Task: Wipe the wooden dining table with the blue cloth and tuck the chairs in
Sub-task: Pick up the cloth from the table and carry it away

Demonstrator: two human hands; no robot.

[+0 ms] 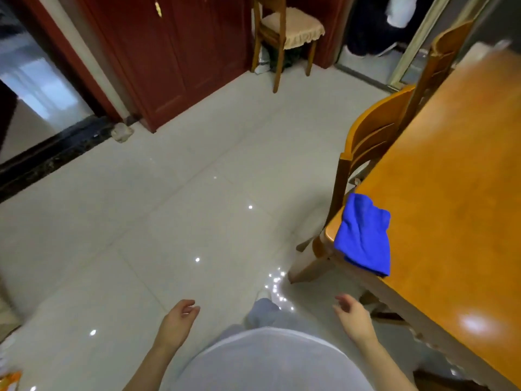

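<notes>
head cam | looks steeply down | floor ahead | table right

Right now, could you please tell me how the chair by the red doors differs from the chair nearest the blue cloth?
The chair by the red doors stands alone on the floor, away from the table; the chair nearest the blue cloth stands close against the wooden dining table. The far chair has a beige frilled seat cushion; the near chair's seat is mostly hidden by the table. The far chair looks darker brown, while the near one's curved backrest is lighter orange. Both are wooden.

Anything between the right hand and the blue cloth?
Nothing: in the head view, right hand hangs empty below blue cloth; only floor and table edge between.
</notes>
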